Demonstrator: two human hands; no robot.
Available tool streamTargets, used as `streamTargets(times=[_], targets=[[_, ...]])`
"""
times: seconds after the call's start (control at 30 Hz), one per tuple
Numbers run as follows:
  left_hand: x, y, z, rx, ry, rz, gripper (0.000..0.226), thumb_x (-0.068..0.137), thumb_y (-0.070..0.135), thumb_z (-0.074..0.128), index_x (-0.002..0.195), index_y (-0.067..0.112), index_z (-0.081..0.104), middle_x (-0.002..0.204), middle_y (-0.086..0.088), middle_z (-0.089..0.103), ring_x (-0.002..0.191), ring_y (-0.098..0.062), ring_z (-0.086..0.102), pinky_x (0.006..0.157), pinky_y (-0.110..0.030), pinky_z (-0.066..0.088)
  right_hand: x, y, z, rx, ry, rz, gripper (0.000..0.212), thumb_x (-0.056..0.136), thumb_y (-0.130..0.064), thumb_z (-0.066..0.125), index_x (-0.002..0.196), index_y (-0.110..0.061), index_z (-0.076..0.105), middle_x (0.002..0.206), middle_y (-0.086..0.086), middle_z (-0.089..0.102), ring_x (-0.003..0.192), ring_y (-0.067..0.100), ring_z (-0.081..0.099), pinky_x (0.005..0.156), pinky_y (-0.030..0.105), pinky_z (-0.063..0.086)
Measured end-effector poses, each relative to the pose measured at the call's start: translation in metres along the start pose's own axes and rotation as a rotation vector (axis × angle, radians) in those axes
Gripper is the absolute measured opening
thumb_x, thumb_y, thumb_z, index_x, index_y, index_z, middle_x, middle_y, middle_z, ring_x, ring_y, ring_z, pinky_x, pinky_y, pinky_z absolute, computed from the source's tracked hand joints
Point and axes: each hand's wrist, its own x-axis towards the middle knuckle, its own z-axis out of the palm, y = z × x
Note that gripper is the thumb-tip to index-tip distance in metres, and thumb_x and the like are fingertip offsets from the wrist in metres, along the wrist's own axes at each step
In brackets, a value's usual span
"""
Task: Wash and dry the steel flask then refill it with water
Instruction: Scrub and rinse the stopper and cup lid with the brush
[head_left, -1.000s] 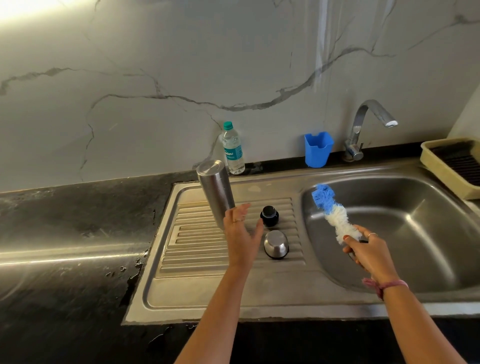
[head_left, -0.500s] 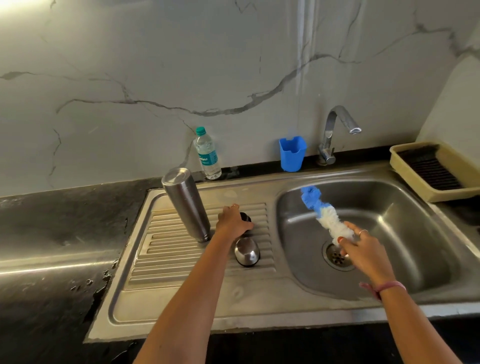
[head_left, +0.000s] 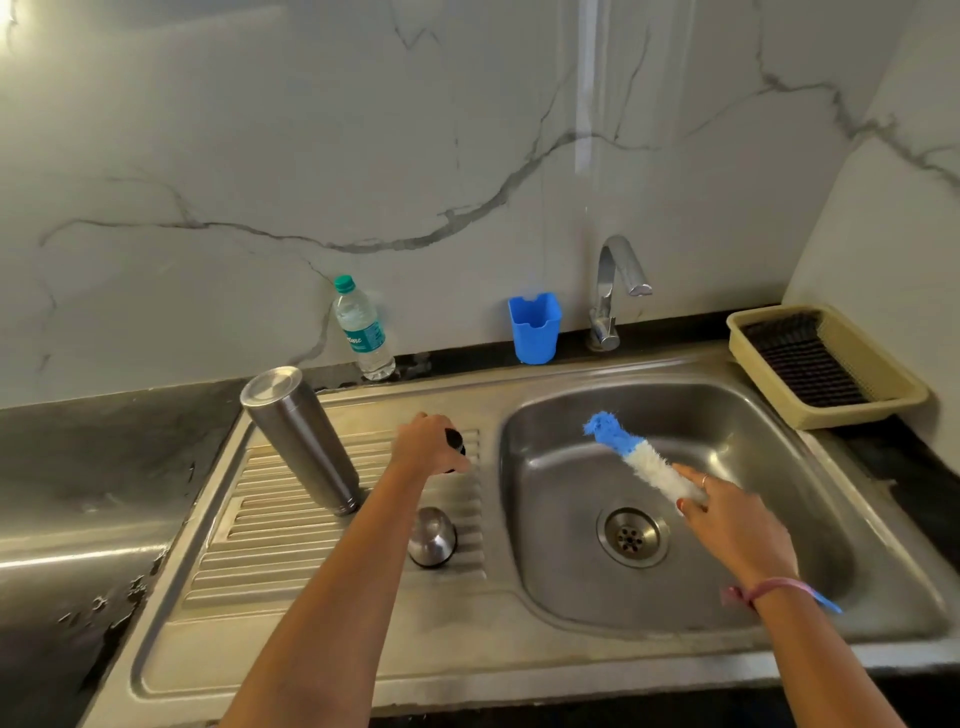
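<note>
Steel flask (head_left: 300, 436), now released, drains inverted on the drainboard (head_left: 291, 525); left hand (head_left: 428, 447) has shifted to grip the black stopper (head_left: 455, 441); right hand (head_left: 727, 514) holds the bottle brush (head_left: 636, 457).

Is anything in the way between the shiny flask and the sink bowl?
Yes. The left hand, gripping the black stopper, sits on the draining board between the steel flask and the sink bowl; the steel cap lies nearer.

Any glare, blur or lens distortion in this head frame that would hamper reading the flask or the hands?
Head view: wide-angle bend tilts the steel flask and curves the sink edges; a bright glare streak crosses the countertop at left; the wall carries a vertical reflection; right hand on the brush slightly motion-soft; left hand readable.
</note>
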Motion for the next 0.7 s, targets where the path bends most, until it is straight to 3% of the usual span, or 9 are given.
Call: streamTargets(times=[0.1,0.2,0.27,0.37,0.5,0.7], targets=[[0.004,0.032,-0.004,-0.15,0.009,0.172,0.04,0.075,0.036,0.077,0.108,0.015,0.065,0.106,0.0,0.062,0.109,-0.019,0.046,0.081,-0.027,0.039,0.008,0.01,-0.007,0.057,-0.03,0.005,0.044,0.095,-0.026,0.053,0.138,-0.038,0.048,0.088,-0.003,0.062,0.072,0.012,0.055,0.059,0.027,0.041],[0.01,0.071,-0.007,-0.253,-0.039,0.283,0.043,0.071,0.032,0.079,0.108,0.018,0.063,0.112,-0.001,0.053,0.107,-0.016,0.048,0.08,-0.023,0.039,0.02,0.025,-0.013,0.139,-0.032,0.03,0.044,0.094,-0.027,0.054,0.136,-0.039,0.049,0.092,-0.005,0.064,0.079,0.014,0.058,0.067,0.031,0.046],[0.013,0.1,-0.008,-0.273,-0.058,0.343,0.058,0.071,0.029,0.079,0.125,0.019,0.057,0.12,0.0,0.048,0.107,-0.015,0.052,0.085,-0.023,0.04,0.026,0.036,-0.017,0.162,-0.033,0.033,0.044,0.094,-0.029,0.055,0.137,-0.038,0.049,0.098,-0.004,0.065,0.083,0.015,0.059,0.072,0.032,0.048],[0.024,0.141,-0.01,-0.298,-0.078,0.42,0.092,0.075,0.023,0.079,0.153,0.023,0.03,0.127,-0.001,0.051,0.11,-0.014,0.051,0.093,-0.026,0.042,0.036,0.051,-0.023,0.211,-0.028,0.062,0.047,0.093,-0.031,0.057,0.139,-0.035,0.047,0.103,-0.002,0.066,0.085,0.014,0.058,0.076,0.032,0.049],[0.053,0.177,-0.007,-0.242,-0.105,0.42,0.11,0.076,0.02,0.079,0.158,0.03,0.007,0.118,-0.005,0.056,0.103,-0.02,0.057,0.097,-0.038,0.05,0.046,0.066,-0.029,0.266,-0.051,0.063,0.051,0.092,-0.031,0.06,0.14,-0.035,0.045,0.089,-0.009,0.065,0.083,0.01,0.062,0.075,0.028,0.049],[0.092,0.203,-0.005,-0.107,-0.082,0.369,0.12,0.077,0.025,0.082,0.156,0.037,-0.007,0.118,-0.008,0.053,0.1,-0.027,0.061,0.096,-0.044,0.052,0.06,0.076,-0.031,0.304,-0.056,0.073,0.05,0.091,-0.027,0.062,0.139,-0.035,0.048,0.086,-0.005,0.07,0.077,0.003,0.063,0.063,0.018,0.043]])
